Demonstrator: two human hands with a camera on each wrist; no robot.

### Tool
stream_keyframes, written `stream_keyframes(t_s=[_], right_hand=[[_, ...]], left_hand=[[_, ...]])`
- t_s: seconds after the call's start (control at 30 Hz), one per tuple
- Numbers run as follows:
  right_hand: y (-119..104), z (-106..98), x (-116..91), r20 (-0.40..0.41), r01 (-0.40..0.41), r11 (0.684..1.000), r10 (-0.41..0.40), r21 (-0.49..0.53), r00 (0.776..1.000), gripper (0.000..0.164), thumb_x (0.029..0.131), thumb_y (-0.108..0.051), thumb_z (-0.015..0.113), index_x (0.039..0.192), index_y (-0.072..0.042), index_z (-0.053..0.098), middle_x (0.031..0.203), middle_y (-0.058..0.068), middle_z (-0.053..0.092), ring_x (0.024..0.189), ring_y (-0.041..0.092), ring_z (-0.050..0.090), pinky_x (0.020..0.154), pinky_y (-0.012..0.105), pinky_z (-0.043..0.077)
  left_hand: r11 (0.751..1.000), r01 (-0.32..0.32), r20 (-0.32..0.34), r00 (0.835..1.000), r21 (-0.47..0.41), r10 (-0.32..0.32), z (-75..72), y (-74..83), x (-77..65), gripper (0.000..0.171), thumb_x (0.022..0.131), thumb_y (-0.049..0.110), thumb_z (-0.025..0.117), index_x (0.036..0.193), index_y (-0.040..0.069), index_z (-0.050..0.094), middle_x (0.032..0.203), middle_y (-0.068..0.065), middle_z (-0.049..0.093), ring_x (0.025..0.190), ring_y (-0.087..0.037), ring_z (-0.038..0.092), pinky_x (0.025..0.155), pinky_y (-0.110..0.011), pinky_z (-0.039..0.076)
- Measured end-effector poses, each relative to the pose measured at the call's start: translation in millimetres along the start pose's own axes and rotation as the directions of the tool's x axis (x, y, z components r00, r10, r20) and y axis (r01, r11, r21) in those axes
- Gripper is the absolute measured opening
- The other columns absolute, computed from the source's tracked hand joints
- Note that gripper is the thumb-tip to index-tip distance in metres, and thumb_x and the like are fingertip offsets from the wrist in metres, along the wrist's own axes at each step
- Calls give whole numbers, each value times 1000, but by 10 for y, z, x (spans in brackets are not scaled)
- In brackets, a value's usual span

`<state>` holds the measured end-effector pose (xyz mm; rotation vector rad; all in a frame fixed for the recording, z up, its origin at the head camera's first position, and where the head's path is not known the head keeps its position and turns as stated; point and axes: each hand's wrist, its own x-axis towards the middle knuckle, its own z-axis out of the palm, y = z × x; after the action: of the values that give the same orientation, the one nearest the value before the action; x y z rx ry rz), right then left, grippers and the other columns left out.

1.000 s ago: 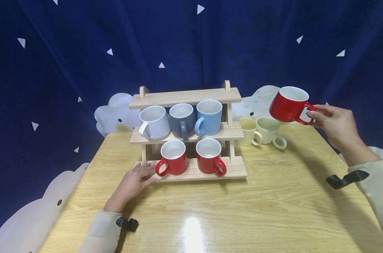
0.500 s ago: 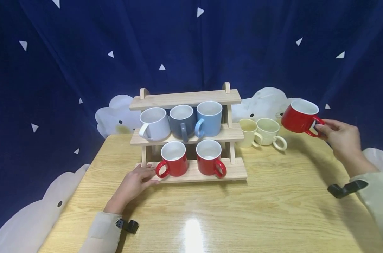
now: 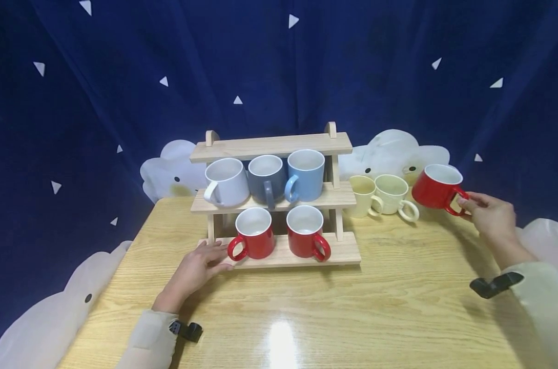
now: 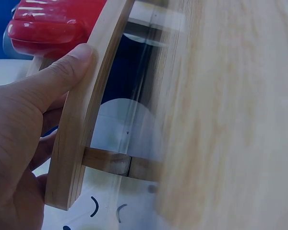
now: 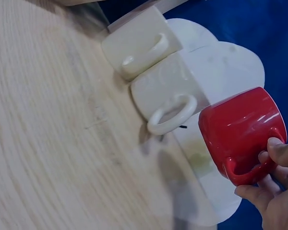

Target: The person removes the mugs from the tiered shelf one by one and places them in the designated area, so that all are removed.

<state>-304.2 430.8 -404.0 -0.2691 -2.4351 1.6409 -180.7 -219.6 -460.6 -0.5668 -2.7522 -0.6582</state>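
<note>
At the right of the head view, my right hand (image 3: pixel 493 218) pinches the handle of a red mug (image 3: pixel 433 189) with a white inside. The right wrist view shows this mug (image 5: pixel 242 129) tilted, above the table's back edge, with thumb and fingers round its handle. My left hand (image 3: pixel 195 271) grips the left end of the bottom board of a wooden three-tier rack (image 3: pixel 343 251). In the left wrist view the thumb lies along the board's (image 4: pixel 79 129) front edge, fingers behind it. Two more red mugs (image 3: pixel 259 241) (image 3: pixel 302 240) stand on that board.
On the middle tier are a white mug (image 3: pixel 230 187), a dark grey-blue mug (image 3: pixel 260 184) and a light blue mug (image 3: pixel 312 179). A yellow mug (image 3: pixel 362 200) and a pale cream mug (image 3: pixel 389 197) stand on the table (image 3: pixel 352 312) right of the rack. A dark blue curtain (image 3: pixel 269 61) hangs behind.
My right hand has lowered the red mug from high at the right towards the table beside the cream mug. The left hand stays on the rack's board.
</note>
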Motion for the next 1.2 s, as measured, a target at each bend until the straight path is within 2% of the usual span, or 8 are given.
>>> stream_keyframes(t_s=[0.1,0.17,0.43,0.6,0.73,0.83,1.03,1.2], right_hand=[[62,28,-5,-22,0,984,-4,-179,1000,57,96,-32,63,137,6,51,66,-42,50,65,-15,53,57,9,47],[107,49,-1,-36,-1,966,-8,-260,999,59,96,-38,62,138,2,52,66,-44,46,69,-13,50,59,13,44],[247,138,44,-77,-14,933,-14,-360,997,55,96,-40,61,134,-1,58,73,-33,53,77,-2,47,67,24,39],[308,186,62,-80,-13,946,-14,-323,997,51,96,-35,61,133,1,58,67,-38,46,70,-7,48,61,16,42],[341,226,87,-65,-50,975,37,-217,997,51,97,-28,61,136,3,54,68,-34,48,68,-9,52,58,10,48],[364,259,105,-58,-57,985,48,-161,997,48,97,-22,61,136,5,53,68,-34,49,67,-10,53,59,11,53],[415,306,128,-49,-55,988,49,-141,998,47,97,-18,61,136,6,53,65,-38,48,66,-11,53,61,10,53],[458,315,149,-28,-69,997,68,-39,997,50,96,-15,62,137,10,48,69,-36,52,68,-12,54,62,10,53]], left_hand=[[1000,3,1,1000,3,-3,2,2,-6,48,80,41,79,119,14,72,121,-5,68,125,-27,55,115,-50,29],[1000,4,0,1000,0,-4,3,3,-7,48,80,40,79,119,14,72,121,-5,68,125,-27,55,115,-50,29],[1000,1,4,1000,-2,-1,9,-5,-2,48,80,41,79,119,15,72,122,-5,68,125,-26,55,115,-51,29],[1000,2,6,1000,2,-2,7,-3,-2,47,80,41,79,119,14,73,121,-5,68,125,-26,55,115,-50,29],[1000,5,6,1000,3,-5,6,-4,-3,48,80,42,78,119,14,72,122,-5,68,126,-26,55,115,-50,29],[1000,2,3,1000,2,-2,5,-3,-7,49,80,43,78,119,14,72,122,-5,68,126,-27,54,115,-51,29],[1000,-12,-8,1000,-3,12,8,2,-7,49,79,42,79,118,14,73,121,-4,68,125,-27,55,114,-52,30],[999,-38,-28,999,-6,38,10,-2,-12,48,78,39,81,116,10,73,119,-7,69,123,-30,57,113,-53,31]])
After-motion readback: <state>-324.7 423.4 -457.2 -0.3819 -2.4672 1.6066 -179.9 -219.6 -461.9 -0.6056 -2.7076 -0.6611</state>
